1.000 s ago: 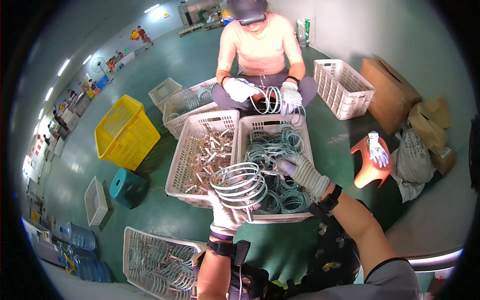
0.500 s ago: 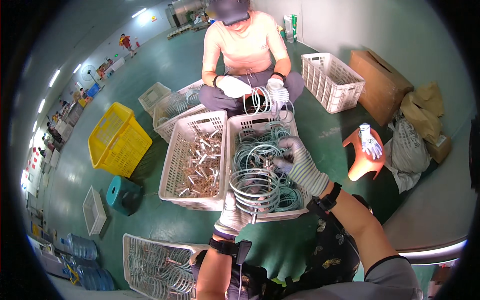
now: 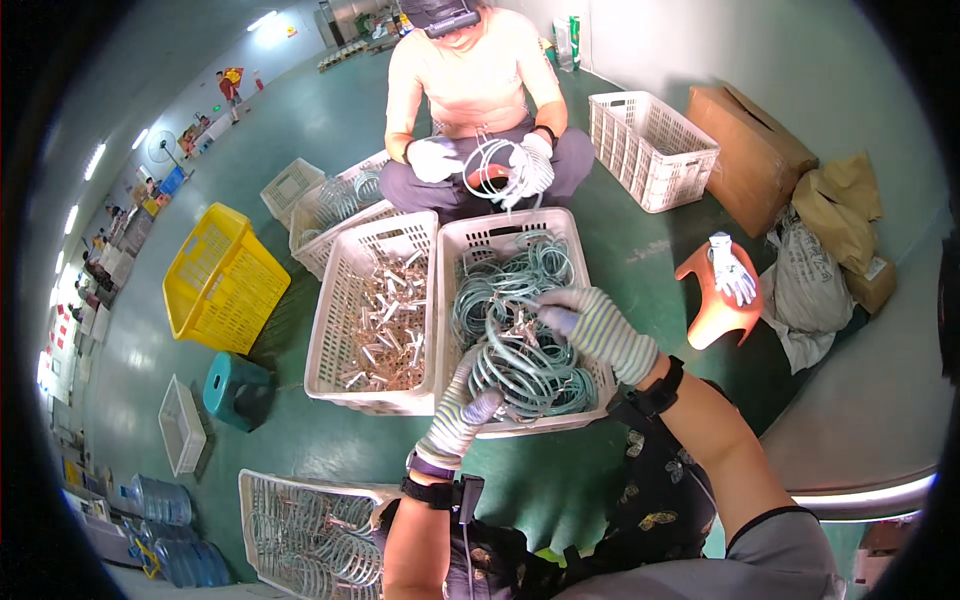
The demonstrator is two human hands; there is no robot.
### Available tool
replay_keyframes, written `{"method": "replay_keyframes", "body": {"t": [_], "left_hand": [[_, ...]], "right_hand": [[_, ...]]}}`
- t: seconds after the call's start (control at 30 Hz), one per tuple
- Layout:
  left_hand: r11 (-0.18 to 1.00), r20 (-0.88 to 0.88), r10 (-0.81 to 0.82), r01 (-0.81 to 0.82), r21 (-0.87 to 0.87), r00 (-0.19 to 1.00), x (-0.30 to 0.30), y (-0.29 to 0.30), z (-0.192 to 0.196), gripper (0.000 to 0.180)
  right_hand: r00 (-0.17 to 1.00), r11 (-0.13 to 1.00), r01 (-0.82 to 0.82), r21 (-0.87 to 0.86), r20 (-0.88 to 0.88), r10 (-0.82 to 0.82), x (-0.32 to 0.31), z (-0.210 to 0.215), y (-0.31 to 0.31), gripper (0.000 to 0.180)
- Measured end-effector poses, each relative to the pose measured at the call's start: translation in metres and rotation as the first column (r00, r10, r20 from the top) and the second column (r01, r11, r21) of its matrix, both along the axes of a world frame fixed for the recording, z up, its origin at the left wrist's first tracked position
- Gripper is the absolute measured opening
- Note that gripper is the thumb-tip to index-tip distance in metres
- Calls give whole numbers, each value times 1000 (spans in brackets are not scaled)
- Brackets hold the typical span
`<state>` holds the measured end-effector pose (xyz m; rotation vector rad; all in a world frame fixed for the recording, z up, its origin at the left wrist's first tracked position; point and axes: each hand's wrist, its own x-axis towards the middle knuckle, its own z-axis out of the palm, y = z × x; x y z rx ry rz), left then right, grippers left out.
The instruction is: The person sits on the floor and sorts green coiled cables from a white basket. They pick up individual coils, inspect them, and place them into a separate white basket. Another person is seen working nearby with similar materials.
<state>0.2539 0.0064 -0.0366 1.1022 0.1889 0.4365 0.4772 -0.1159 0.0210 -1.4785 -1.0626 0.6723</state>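
Observation:
My left hand (image 3: 455, 420), in a striped knit glove, grips the near left side of a loose bundle of pale blue-grey tube rings (image 3: 505, 365). The bundle tilts over the front of a white crate (image 3: 592, 405) full of similar coiled tubes (image 3: 548, 260). My right hand (image 3: 605, 330), gloved alike, has its fingers pinched at the far right of the bundle, where a strand of tube runs to the fingertips. Directly left stands another white crate (image 3: 325, 350) of small metal-and-white fittings (image 3: 385, 320). Across from me, a seated person (image 3: 475, 100) with white gloves holds several rings (image 3: 490, 170).
A tray of rings (image 3: 310, 535) lies at my lower left. Beyond are a teal stool (image 3: 237, 392), a yellow crate (image 3: 225, 280) and a white crate of coils (image 3: 340, 205). To the right are an orange stool (image 3: 720, 300), a white crate (image 3: 655, 150), a cardboard box (image 3: 745, 150) and sacks (image 3: 815, 280).
The rings in my left hand have tipped from a neat upright stack into a looser spread. My right hand has shifted slightly. The other person's rings have turned and moved left.

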Motion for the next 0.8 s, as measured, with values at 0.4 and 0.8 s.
{"method": "replay_keyframes", "body": {"t": [0.4, 0.8], "left_hand": [[998, 31, 63, -63, -3, 998, 5, 3, 6, 85], [989, 64, 123, -127, 73, 990, 8, 6, -2, 85]], "right_hand": [[981, 954, -56, -294, -193, -2, 7, -9, 2, 28], [949, 957, -130, -260, -311, 44, 5, -20, -2, 28]]}}
